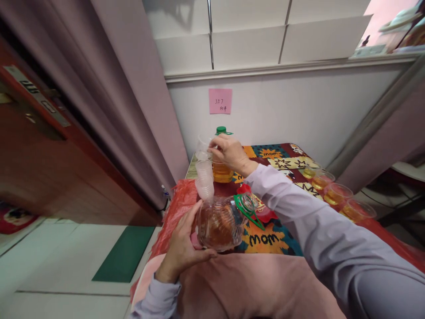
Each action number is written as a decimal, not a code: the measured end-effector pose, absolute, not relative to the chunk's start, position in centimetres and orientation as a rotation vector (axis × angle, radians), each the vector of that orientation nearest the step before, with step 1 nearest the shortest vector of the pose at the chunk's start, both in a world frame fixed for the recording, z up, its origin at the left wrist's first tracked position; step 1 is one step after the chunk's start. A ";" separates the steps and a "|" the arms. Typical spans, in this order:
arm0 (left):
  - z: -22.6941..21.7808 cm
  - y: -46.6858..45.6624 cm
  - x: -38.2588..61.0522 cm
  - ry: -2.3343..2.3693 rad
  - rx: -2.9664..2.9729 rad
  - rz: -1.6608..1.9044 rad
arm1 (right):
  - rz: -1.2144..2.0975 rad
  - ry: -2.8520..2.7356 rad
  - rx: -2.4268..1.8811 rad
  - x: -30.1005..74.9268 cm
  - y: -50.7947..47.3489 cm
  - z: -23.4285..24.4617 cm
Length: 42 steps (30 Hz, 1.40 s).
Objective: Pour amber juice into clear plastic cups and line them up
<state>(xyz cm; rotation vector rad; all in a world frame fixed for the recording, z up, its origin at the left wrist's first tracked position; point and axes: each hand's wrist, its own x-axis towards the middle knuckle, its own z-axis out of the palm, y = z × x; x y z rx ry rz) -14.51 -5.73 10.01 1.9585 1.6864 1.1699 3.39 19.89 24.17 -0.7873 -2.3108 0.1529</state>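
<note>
My left hand [182,243] grips a large clear plastic bottle [221,226] near its base. The bottle lies tilted with its uncapped mouth and green handle pointing right, and the orange-brown tone seen through it may be liquid or the cloth behind. Farther back, my right hand [229,153] pinches the rim of a clear plastic cup [203,148] at the top of a leaning stack of cups [204,177]. Just behind that hand stands a green-capped bottle [223,173] of amber liquid, partly hidden by the hand.
Several clear cups of yellow liquid [337,194] line the table's right side. A red packet [265,214] lies beyond the bottle on the patterned cloth [265,239]. Red plastic sheeting [177,208] covers the left edge. A wall with a pink note [220,101] stands behind.
</note>
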 end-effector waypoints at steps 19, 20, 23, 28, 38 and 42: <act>9.6 -5.0 -15.0 1.573 1.493 1.411 | 0.183 -2.450 -1.195 22.2 14.1 6.6; 9.6 -5.0 -14.9 1.576 1.505 1.410 | 0.183 -2.456 -1.197 22.1 14.1 6.6; 9.9 -4.8 -14.8 1.606 1.571 1.393 | 0.185 -2.468 -1.201 22.2 14.0 6.7; 9.9 -4.6 -14.7 1.647 1.681 1.330 | 0.277 -2.266 -1.093 23.5 13.2 8.1; 10.6 -4.2 -13.6 1.700 1.855 1.147 | 1.446 -1.282 -0.524 14.2 4.0 5.6; 11.1 -4.3 -12.8 1.724 1.880 1.104 | 1.704 -1.253 -0.385 10.1 2.5 4.9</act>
